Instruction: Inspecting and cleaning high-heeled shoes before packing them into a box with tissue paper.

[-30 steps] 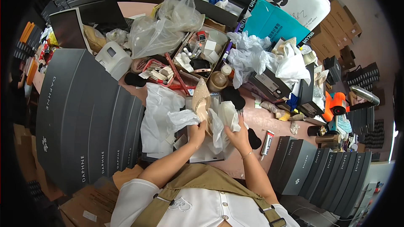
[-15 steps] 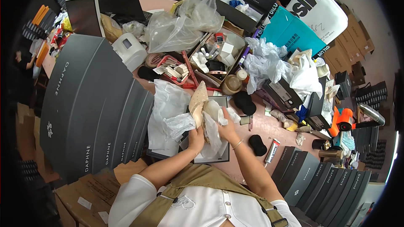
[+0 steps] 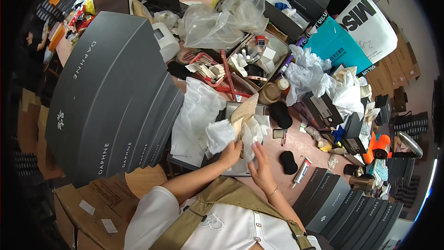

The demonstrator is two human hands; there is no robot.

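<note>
A tan pointed shoe (image 3: pixel 244 111) stands toe-up in an open grey shoe box (image 3: pixel 231 109), wrapped about its lower part in white tissue paper (image 3: pixel 222 134). The left hand (image 3: pixel 230 153) grips the shoe's lower end through the tissue, fingers curled and pressed together around it. Just right of those fingers, the right hand (image 3: pixel 262 169) rests against more tissue, its fingers straight and slightly spread, pinching nothing. Left of the left hand's fingers lies a crumpled white dust bag (image 3: pixel 199 115). Right of the right hand's fingers, two black shoe pads (image 3: pixel 288 162) and a glue tube (image 3: pixel 301 172) lie on the pink table (image 3: pixel 307 146). Beyond the fingers, an open cardboard tray (image 3: pixel 259 58) holds small bottles and boxes.
</note>
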